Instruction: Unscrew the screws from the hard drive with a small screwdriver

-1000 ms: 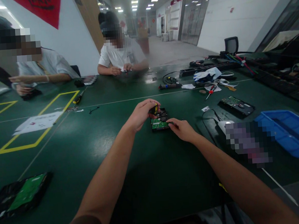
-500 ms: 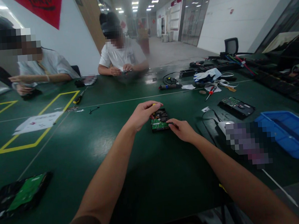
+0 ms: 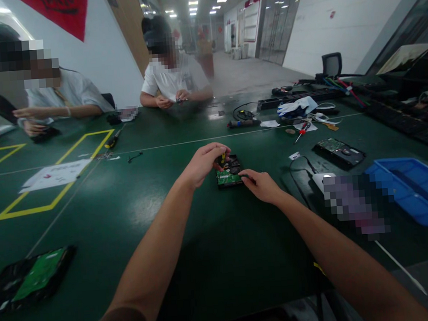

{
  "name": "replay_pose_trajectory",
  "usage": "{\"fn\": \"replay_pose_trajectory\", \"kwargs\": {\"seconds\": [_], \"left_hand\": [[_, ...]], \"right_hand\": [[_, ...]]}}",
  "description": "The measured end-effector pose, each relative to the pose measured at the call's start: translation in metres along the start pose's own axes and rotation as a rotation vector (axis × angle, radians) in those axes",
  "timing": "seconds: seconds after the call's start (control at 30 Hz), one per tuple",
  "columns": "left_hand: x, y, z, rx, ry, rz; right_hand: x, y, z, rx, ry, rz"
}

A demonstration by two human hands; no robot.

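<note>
A hard drive [image 3: 230, 179] with a green circuit board lies on the green table in front of me. My left hand [image 3: 207, 165] is over its far left part, fingers closed round a screwdriver [image 3: 223, 157] with a yellow and black handle. The screwdriver's tip is hidden behind the fingers. At the drive's right edge is my right hand [image 3: 260, 184], its thumb and fingers pinched together. A small dark shape shows at those fingertips, too small to name.
Another hard drive [image 3: 338, 152] lies to the right, near a blue tray [image 3: 414, 190]. At the lower left sits a further hard drive [image 3: 35, 278]. A red screwdriver [image 3: 302, 132] and gloves [image 3: 298, 106] lie farther back. Two people work across the table.
The screwdriver's handle has turned in my left hand, whose fingers have shifted and now show more of it. My right hand stays almost still at the drive's edge.
</note>
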State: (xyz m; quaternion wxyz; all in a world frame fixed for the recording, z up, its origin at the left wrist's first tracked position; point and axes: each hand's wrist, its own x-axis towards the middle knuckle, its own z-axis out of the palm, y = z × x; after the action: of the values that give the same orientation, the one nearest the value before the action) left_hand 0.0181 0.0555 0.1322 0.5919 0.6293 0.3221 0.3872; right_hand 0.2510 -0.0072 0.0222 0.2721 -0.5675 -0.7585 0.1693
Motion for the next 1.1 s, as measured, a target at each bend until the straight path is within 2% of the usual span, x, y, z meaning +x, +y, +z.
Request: {"fn": "replay_pose_trajectory", "kwargs": {"seconds": [0.13,0.4,0.8,1.1], "left_hand": [[0.0013,-0.0015,-0.003,0.042,0.024,0.021],[0.0011,-0.0009,-0.0017,-0.084,-0.02,-0.004],[0.0017,-0.0046,-0.0029,0.11,0.022,0.072],[-0.0013,-0.0001,-0.0003,-0.03,0.012,0.008]], "right_hand": [[-0.0002,-0.0014,-0.0006,0.001,0.001,0.015],[-0.0002,-0.0023,-0.0011,-0.01,0.002,0.012],[0.0002,0.0,0.0006,-0.024,0.008,-0.003],[0.0001,-0.0025,-0.0016,-0.027,-0.006,0.005]]}}
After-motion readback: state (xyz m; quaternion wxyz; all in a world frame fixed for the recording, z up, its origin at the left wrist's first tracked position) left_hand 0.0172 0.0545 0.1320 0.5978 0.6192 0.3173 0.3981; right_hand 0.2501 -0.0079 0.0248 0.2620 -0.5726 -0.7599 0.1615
